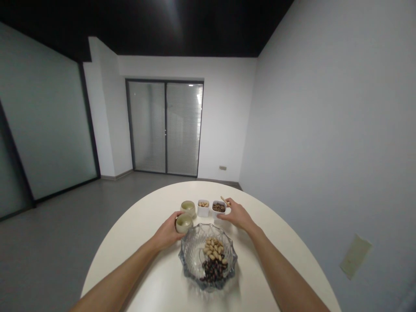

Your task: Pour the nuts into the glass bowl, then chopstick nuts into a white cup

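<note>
My left hand (169,232) is closed around a small pale green cup (184,224), just beyond the left rim of a fluted clear glass bowl (191,277). A second green cup (187,209) stands behind it. My right hand (238,215) has thumb and fingers around the right side of a small white square cup (219,213) filled with dark brown pieces. A thin wooden stick (223,199), perhaps a spoon handle, shows by its fingertips. Pistachio-like nuts (213,248) and dark red beans (214,270) lie in the glass bowl.
Between the green cups and the dark-filled cup stands another white square cup (203,210) holding light nuts. Everything sits on a round cream table (156,277). A white wall (325,130) runs along the right, and glass doors (165,130) are at the back.
</note>
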A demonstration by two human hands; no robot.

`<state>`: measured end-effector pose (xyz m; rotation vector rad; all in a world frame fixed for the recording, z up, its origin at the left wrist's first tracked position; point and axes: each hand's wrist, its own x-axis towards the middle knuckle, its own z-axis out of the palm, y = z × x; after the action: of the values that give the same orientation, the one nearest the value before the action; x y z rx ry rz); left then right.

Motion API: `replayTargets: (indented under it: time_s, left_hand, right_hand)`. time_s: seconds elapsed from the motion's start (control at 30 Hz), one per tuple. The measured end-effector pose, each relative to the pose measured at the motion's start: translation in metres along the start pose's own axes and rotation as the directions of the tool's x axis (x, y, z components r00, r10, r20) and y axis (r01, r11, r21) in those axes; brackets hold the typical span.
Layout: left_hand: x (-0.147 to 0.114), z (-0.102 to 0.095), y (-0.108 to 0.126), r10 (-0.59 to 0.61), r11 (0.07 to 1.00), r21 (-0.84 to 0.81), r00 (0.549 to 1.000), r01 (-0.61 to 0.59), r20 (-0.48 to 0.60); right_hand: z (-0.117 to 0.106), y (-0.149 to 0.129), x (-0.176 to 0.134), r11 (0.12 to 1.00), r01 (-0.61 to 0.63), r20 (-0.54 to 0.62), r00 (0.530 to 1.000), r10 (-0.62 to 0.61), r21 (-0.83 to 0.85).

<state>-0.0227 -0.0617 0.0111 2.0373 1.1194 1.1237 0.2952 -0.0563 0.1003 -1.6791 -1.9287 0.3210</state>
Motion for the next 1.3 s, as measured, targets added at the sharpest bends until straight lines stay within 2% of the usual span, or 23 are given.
replayTargets:
  time_s: [0.13, 0.23, 0.3, 0.4, 0.53, 0.67, 0.73, 0.83, 0.93, 1.0, 1.13, 1.3]
  left_hand:
    - [-0.001, 0.000, 0.000, 0.012, 0.987, -0.158, 0.999, -0.006, 0.040]
    - [-0.003, -0.011, 0.008, 0.021, 0.986, -0.169, 0.995, -0.005, 0.093]
    - [-0.005, -0.023, 0.022, 0.047, 0.997, -0.068, 0.997, -0.043, 0.055]
    - [-0.008, -0.032, 0.057, 0.165, 0.986, -0.018, 0.985, -0.166, -0.052]
    - [-0.010, -0.015, 0.106, 0.210, 0.968, -0.148, 0.977, -0.201, 0.043]
    - [-0.007, 0.003, 0.124, 0.205, 0.964, -0.194, 0.974, -0.184, 0.095]
    - [-0.007, 0.004, 0.122, 0.211, 0.969, -0.150, 0.973, -0.196, 0.093]
    - [-0.010, -0.003, 0.116, 0.226, 0.965, 0.106, 0.966, -0.240, 0.125]
    - [-0.016, -0.008, 0.112, 0.270, 0.856, 0.365, 0.918, -0.367, 0.289]
    - [-0.019, -0.010, 0.112, 0.298, 0.764, 0.447, 0.869, -0.465, 0.395]
    - [-0.017, -0.011, 0.119, 0.367, 0.617, 0.474, 0.763, -0.628, 0.533]
    - [-0.006, -0.011, 0.140, 0.433, 0.342, 0.468, 0.578, -0.815, 0.691]
  right_hand:
    - [-0.021, -0.018, -0.016, 0.988, 0.102, -0.014, 0.995, -0.101, 0.117]
    - [-0.034, -0.035, -0.029, 0.957, 0.174, 0.003, 0.984, -0.180, 0.233]
    - [-0.039, -0.046, -0.038, 0.936, 0.198, 0.016, 0.977, -0.211, 0.291]
    - [-0.043, -0.063, -0.052, 0.906, 0.231, 0.040, 0.965, -0.261, 0.355]
    - [-0.040, -0.082, -0.069, 0.875, 0.317, 0.054, 0.931, -0.360, 0.366]
    - [-0.035, -0.086, -0.078, 0.868, 0.342, 0.007, 0.930, -0.369, 0.361]
    - [-0.038, -0.081, -0.080, 0.876, 0.342, -0.008, 0.933, -0.361, 0.340]
    - [-0.051, -0.070, -0.082, 0.896, 0.311, -0.101, 0.951, -0.294, 0.317]
    - [-0.068, -0.058, -0.085, 0.895, 0.260, -0.295, 0.943, -0.154, 0.363]
    - [-0.077, -0.052, -0.087, 0.884, 0.238, -0.378, 0.922, -0.076, 0.402]
    - [-0.080, -0.043, -0.088, 0.892, 0.192, -0.408, 0.913, -0.009, 0.408]
    - [-0.071, -0.034, -0.083, 0.897, 0.173, -0.390, 0.921, -0.002, 0.406]
